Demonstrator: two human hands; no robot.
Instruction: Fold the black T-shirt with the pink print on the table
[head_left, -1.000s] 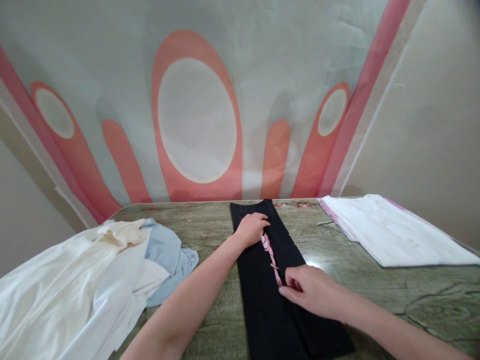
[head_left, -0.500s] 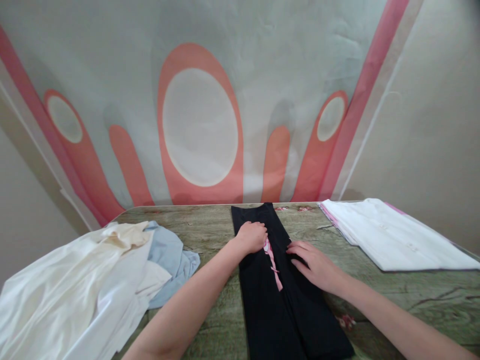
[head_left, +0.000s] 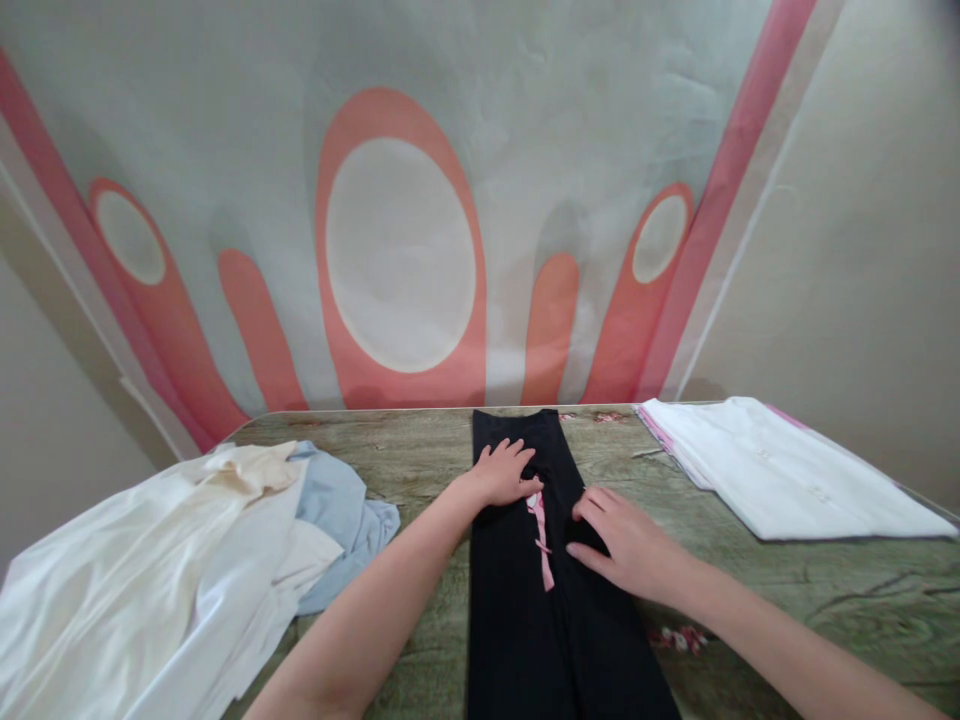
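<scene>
A pair of black pants [head_left: 514,600] with a pink print [head_left: 541,550] down the middle lies lengthwise in front of me, its top end near the table's far edge. My left hand [head_left: 502,473] rests flat on the upper part, fingers spread. On the right edge of the pants is my right hand [head_left: 626,540], its fingers bent and the thumb held apart from them. The lower ends of the legs run out of the bottom of the view.
On the left of the wood-patterned table [head_left: 405,450] lies a loose heap of cream and white cloth [head_left: 165,560], with a light blue cloth [head_left: 337,510] at its side. Neatly folded white clothing [head_left: 787,470] lies on the right. Behind the table rises a patterned wall covering [head_left: 510,120].
The pants have turned slightly, the top going right and the legs left. My left hand's fingers have spread out. My right hand has moved a little left and toward me.
</scene>
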